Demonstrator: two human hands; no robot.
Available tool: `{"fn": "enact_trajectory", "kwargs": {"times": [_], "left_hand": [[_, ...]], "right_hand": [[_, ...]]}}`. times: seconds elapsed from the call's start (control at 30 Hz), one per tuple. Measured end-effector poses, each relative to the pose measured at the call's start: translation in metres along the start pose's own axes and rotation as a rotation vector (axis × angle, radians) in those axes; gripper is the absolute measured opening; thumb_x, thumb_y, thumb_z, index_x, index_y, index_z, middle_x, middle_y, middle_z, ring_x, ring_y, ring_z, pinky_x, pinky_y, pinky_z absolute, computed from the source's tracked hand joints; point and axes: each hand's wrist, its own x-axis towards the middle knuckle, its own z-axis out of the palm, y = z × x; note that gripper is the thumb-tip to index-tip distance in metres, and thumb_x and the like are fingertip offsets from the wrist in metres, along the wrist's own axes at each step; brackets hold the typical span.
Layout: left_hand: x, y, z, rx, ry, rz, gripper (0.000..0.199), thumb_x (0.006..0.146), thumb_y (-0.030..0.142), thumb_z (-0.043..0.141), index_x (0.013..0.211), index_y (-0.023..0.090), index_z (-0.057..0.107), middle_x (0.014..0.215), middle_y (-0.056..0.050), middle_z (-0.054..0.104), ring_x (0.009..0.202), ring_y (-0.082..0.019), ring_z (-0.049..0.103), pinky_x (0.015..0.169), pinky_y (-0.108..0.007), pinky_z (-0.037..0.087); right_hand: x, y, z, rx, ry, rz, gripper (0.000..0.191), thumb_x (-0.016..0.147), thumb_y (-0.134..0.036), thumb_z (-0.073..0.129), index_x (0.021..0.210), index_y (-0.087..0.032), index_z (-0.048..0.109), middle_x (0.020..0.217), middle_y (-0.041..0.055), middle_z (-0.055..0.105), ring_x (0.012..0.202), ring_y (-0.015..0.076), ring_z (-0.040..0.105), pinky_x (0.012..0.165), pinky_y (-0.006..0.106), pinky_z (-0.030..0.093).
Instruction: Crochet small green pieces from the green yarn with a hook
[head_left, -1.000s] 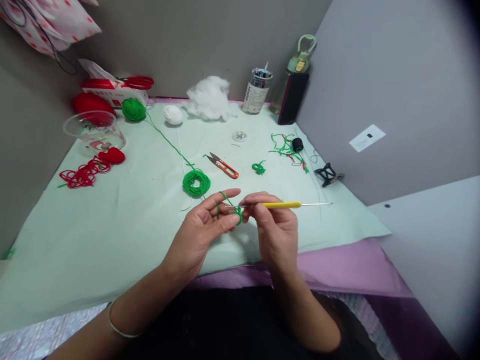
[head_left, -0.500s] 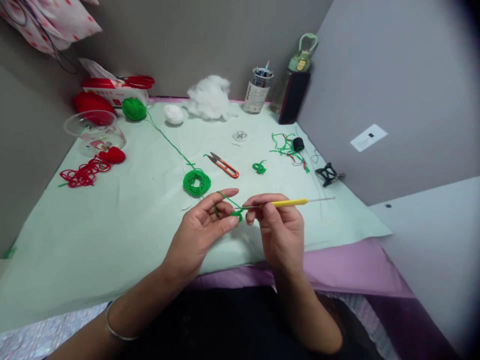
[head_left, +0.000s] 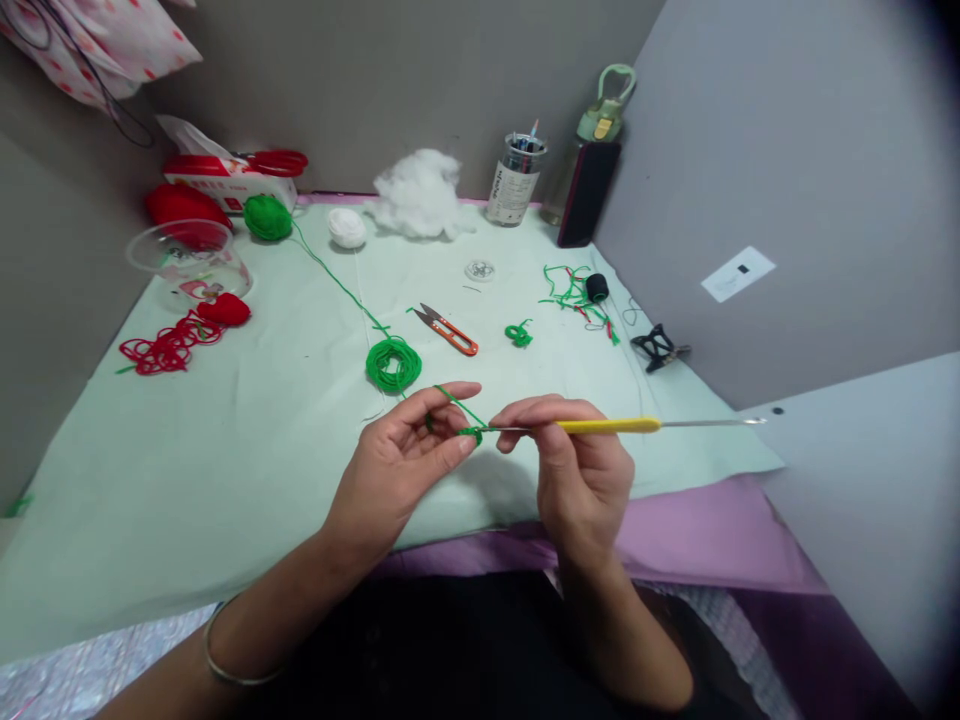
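Between the thumb and fingers of my left hand (head_left: 401, 455) a small green crochet piece (head_left: 471, 435) is pinched. A strand of green yarn (head_left: 463, 408) runs from my raised left index finger down to the hook's tip. My right hand (head_left: 581, 465) grips a crochet hook (head_left: 611, 426) by its yellow handle, its metal tip at the green piece and its other metal end pointing right. Just beyond my left hand lies a ring-shaped coil of green yarn (head_left: 373, 366), with a strand leading back to a green yarn ball (head_left: 268, 217).
Orange thread snips (head_left: 457, 338) and a small green crocheted piece (head_left: 519, 334) lie ahead of my hands. Yarn scraps (head_left: 564, 287) and a black clip (head_left: 658, 348) are at right. White stuffing (head_left: 424, 195), a pen jar (head_left: 514, 185) and a phone (head_left: 589, 195) stand behind; red yarn (head_left: 169, 345) lies left.
My right hand has shifted right and slightly down with the crochet hook, so more of the hook shows at right. The left hand has barely moved.
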Motion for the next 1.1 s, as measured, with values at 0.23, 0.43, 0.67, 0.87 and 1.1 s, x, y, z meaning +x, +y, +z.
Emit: {"fn": "enact_trajectory", "kwargs": {"times": [0.23,0.43,0.67,0.87,1.1], "left_hand": [[0.001,0.001,0.001,0.020,0.043,0.039,0.030,0.082,0.024,0.088,0.111,0.029,0.084,0.091,0.001,0.071,0.086,-0.013,0.065,0.084,-0.023,0.054],[0.002,-0.002,0.000,0.058,0.048,0.077,0.028,0.082,0.025,0.088,0.110,0.028,0.084,0.085,0.003,0.071,0.083,-0.011,0.066,0.080,-0.021,0.054],[0.004,-0.004,0.003,0.031,0.081,0.087,0.026,0.083,0.026,0.087,0.108,0.024,0.082,0.085,0.003,0.070,0.078,-0.010,0.065,0.078,-0.021,0.054],[0.005,0.002,0.004,0.034,0.090,0.064,0.046,0.081,0.021,0.088,0.125,0.024,0.076,0.079,0.005,0.067,0.078,-0.012,0.065,0.081,-0.024,0.055],[0.003,0.001,0.003,-0.160,-0.015,-0.061,0.048,0.080,0.018,0.089,0.127,0.025,0.077,0.078,0.004,0.068,0.077,-0.009,0.064,0.079,-0.019,0.053]], "right_hand": [[-0.001,-0.005,-0.003,-0.160,-0.094,-0.148,0.022,0.105,-0.014,0.055,0.113,-0.024,0.073,0.099,0.0046,0.077,0.084,0.0173,0.072,0.073,0.035,0.062],[-0.001,-0.005,-0.003,-0.321,-0.130,-0.307,0.020,0.103,-0.014,0.055,0.111,-0.022,0.071,0.092,0.0056,0.077,0.088,0.0213,0.075,0.073,0.037,0.063],[-0.014,-0.003,-0.003,-0.642,-0.169,-0.517,0.031,0.097,-0.004,0.060,0.122,-0.020,0.069,0.114,0.0132,0.080,0.100,0.0227,0.078,0.078,0.033,0.066],[-0.012,-0.002,-0.001,-0.723,-0.160,-0.633,0.029,0.097,-0.008,0.063,0.123,-0.016,0.070,0.110,0.0150,0.080,0.100,0.0231,0.078,0.079,0.034,0.068],[-0.014,0.005,0.000,-0.786,-0.106,-0.571,0.041,0.094,-0.005,0.068,0.129,-0.027,0.073,0.117,0.0095,0.078,0.106,0.0248,0.076,0.085,0.038,0.067]]}}
